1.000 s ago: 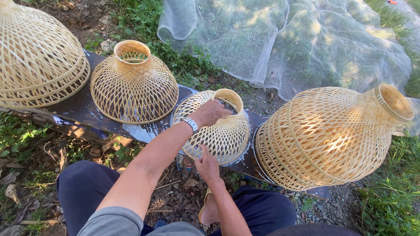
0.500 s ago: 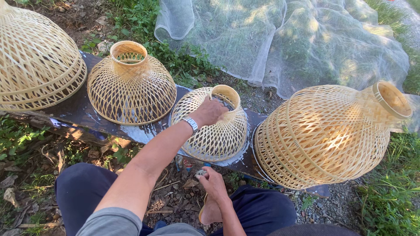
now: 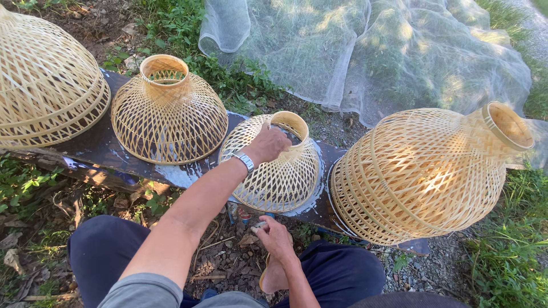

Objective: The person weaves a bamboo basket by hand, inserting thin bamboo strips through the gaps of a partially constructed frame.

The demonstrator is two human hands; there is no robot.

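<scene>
Head view: left hand (image 3: 273, 142) grips middle basket (image 3: 274, 171) neck; right hand (image 3: 274, 236) pinches small object, unclear; mesh net (image 3: 371, 51) behind.

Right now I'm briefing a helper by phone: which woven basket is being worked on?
Find the dark plank on the ground holding a row of pale, bell-shaped woven bamboo baskets. The third from the left is the one. It alone tilts toward the person, with the left hand gripping its round neck.

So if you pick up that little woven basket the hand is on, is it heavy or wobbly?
Probably light: the small woven basket is open lattice, mostly gaps. Likely stiff, since it keeps its bell shape under the left hand. Its wide rim lies flat on the dark board, so tipping seems unlikely.
</scene>
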